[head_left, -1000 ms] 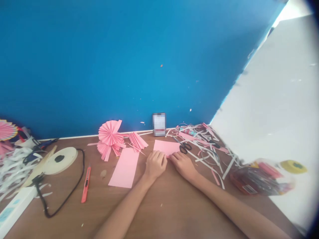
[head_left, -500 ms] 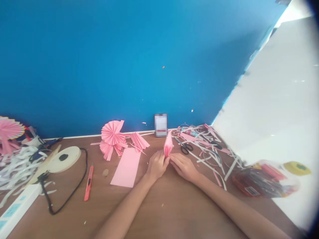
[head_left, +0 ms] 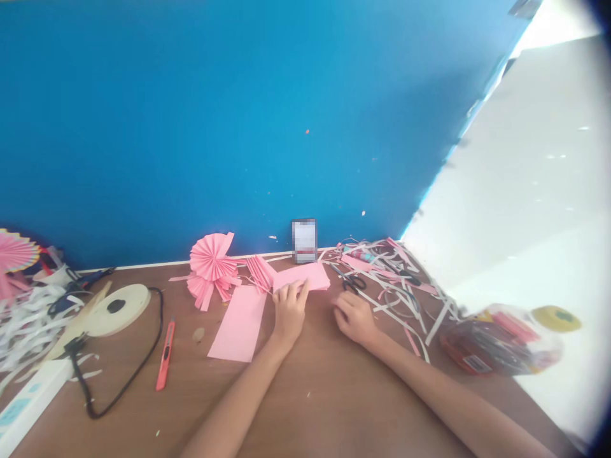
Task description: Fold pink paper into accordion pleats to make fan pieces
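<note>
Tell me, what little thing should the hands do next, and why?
Perhaps bring the right hand to the free right end of the pink paper under the left hand: only the left hand touches it, so that end may shift.

head | worn on the person's head, above the table [head_left: 310,423] | faces forward and down | near: left hand [head_left: 289,317], right hand [head_left: 356,318] just below centre | blue wall [head_left: 229,127] across upper half

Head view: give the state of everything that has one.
Left hand, resting on pink strip
Pink strip, partly covered
Right hand, fingers curled
Phone, propped upright
Scissors, lying flat; opening unclear
Cutter, lying flat; blade unclear
Pink rosette, fanned out
Loose pink sheet, lying flat
Clear bag, filled
</note>
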The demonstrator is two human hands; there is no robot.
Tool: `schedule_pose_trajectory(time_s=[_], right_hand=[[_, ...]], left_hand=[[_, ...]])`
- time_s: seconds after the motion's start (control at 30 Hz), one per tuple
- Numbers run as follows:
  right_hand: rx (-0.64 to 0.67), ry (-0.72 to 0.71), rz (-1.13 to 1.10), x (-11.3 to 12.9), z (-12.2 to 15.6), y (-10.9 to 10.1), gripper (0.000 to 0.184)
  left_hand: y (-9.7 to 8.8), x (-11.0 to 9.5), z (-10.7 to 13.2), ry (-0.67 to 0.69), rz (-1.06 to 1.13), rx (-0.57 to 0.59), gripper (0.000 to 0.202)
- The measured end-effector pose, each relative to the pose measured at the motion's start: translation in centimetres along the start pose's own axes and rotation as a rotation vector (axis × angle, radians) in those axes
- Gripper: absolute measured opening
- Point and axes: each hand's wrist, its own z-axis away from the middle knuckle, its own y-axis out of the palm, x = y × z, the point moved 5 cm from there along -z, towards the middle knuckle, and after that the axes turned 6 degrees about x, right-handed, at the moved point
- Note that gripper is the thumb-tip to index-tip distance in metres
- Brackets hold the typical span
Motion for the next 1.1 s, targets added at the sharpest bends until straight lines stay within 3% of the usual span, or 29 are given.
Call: schedule_pose_trajectory(time_s=[0.07,0.13,0.27,0.37,0.47,0.63,0.9,1.1], right_hand=[[-0.161,0.070,-0.022,-0.8,0.4,-1.0,0.022],[-0.206,0.050,0.000,-0.6,0.5,-1.4,0.026],[-0.013,-0.178,0.144,1.7,0.0,-0.5,0.040],[0.096,-0.242,0.220,2.7,-0.3,0.4,0.040],[0.132,-0.220,0.248,2.4,-0.3,0.8,0.036],[0.065,-0.182,0.238,1.4,0.2,0.7,0.031],[0.074,0.002,0.259,0.0,-0.3,1.1,0.027],[0.075,-0.017,0.290,0.0,-0.6,1.1,0.027]], left_hand=[[0.2,-0.2,-0.2,0.045,0.027,0.033,0.046],[0.2,-0.6,-0.3,0.105,0.065,0.043,0.040],[0.1,-1.3,-0.1,0.194,0.125,0.047,0.034],[0.1,-1.6,0.0,0.226,0.157,0.060,0.031],[0.1,-1.8,0.1,0.245,0.163,0.063,0.031],[-0.1,-2.1,0.0,0.261,0.175,0.072,0.028],[0.4,-1.4,-0.5,0.143,0.119,0.087,0.024],[0.1,-1.3,-0.4,0.100,0.115,0.077,0.019]])
